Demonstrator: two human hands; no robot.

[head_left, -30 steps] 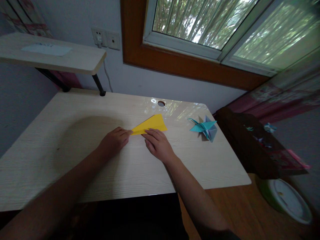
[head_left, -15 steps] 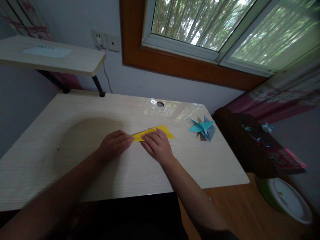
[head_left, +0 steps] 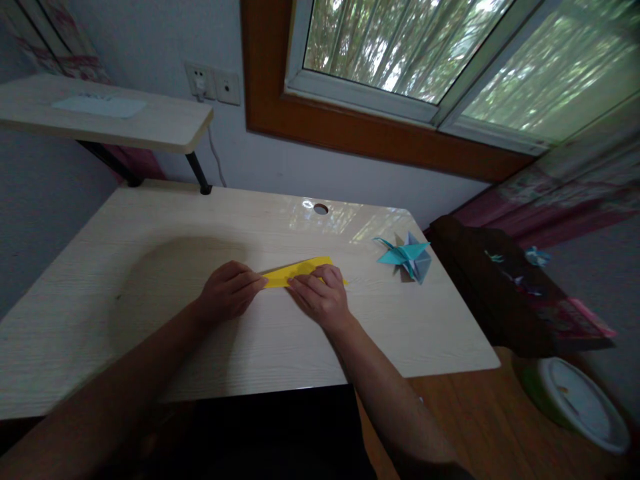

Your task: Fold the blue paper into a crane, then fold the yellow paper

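Observation:
A folded piece of yellow paper, long and narrow, lies on the pale wood-grain desk between my hands. Its left tip is pinched in the fingers of my left hand. My right hand has its fingers bent over the lower right part of the paper, closed on that edge and hiding some of it. To the right, two folded-paper cranes or similar figures, one teal and one grey-blue, rest close together, apart from my hands.
A raised shelf on black legs stands at the back left with a sheet of paper on it. The desk has a round cable hole near the wall. Right of the desk are a dark wooden cabinet and a lidded bin.
The fingers of my right hand have curled in and slid down to the paper's lower edge, baring more of its top. My left hand keeps its pinch on the left tip.

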